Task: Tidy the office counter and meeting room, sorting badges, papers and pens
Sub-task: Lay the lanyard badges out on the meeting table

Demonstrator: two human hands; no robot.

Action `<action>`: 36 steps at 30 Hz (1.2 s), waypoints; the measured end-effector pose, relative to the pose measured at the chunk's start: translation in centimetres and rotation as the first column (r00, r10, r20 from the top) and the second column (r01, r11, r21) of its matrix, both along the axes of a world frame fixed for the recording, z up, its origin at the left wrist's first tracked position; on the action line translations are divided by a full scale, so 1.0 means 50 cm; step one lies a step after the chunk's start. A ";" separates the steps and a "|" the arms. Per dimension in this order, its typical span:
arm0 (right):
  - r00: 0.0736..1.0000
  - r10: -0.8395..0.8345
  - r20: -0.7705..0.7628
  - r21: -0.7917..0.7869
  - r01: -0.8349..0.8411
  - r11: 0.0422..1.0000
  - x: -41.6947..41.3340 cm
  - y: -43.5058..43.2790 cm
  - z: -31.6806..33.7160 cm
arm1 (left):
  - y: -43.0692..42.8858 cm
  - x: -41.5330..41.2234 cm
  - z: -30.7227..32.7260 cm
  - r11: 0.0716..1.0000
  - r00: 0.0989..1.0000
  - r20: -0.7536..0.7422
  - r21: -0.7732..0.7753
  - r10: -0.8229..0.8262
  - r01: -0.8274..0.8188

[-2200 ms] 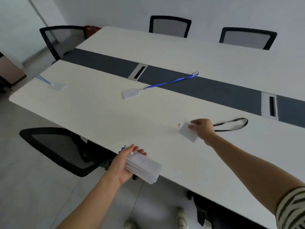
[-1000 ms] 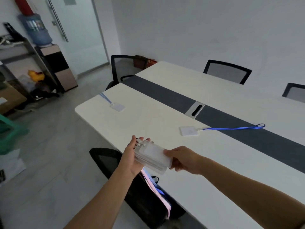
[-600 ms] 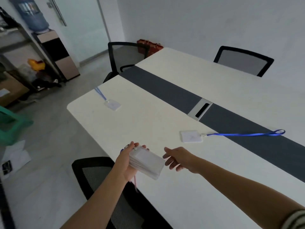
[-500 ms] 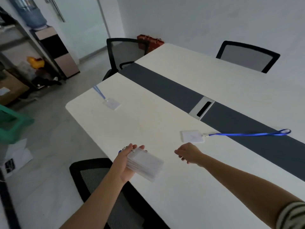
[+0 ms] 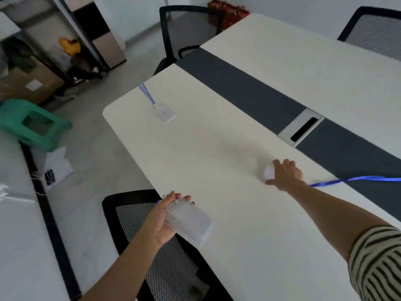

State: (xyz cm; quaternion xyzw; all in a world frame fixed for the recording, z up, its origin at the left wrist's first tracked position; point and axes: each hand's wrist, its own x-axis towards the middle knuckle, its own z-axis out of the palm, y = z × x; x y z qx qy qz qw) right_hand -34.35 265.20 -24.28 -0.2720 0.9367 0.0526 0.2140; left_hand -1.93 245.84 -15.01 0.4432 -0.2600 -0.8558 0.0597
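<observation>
Badge point(image 5: 268, 171) lay flat on the bench point(image 5: 217, 148) directly under my right hand point(image 5: 286, 175), its fingers point(image 5: 280, 165) spread nearly straight, pressing it, not yet pinching. Its blue lanyard point(image 5: 355, 179) ran off right. My left hand point(image 5: 161, 218), at the near edge, gripped the stack of badges point(image 5: 187, 221). A second badge point(image 5: 164, 112) sat far left.

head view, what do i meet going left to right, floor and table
green stool → stack of badges gripped by the left hand → badge under the right hand → blue lanyard
</observation>
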 end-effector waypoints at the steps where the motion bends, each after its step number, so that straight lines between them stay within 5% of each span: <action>1: 1.000 0.002 -0.005 0.008 -0.002 1.000 0.006 -0.002 0.005 | -0.003 0.002 0.000 1.000 1.000 -0.011 0.001 -0.004 0.004; 7: 0.987 -0.022 0.159 -0.192 0.053 0.980 0.085 -0.067 0.073 | -0.013 0.025 0.039 1.000 0.998 -0.058 0.003 0.009 -0.009; 13: 0.901 0.012 0.433 -0.494 0.226 0.839 0.208 -0.208 0.233 | -0.070 0.115 0.106 0.997 0.988 -0.145 -0.047 0.053 -0.060; 27: 0.765 0.190 0.616 -0.667 0.377 0.643 0.743 -0.581 0.510 | -0.297 0.541 0.149 0.962 0.944 -0.246 -0.107 0.220 -0.252; 36: 0.663 0.330 0.672 -0.662 0.337 0.670 0.958 -0.751 0.522 | -0.464 0.681 0.181 0.925 0.880 -0.375 -0.121 0.293 -0.359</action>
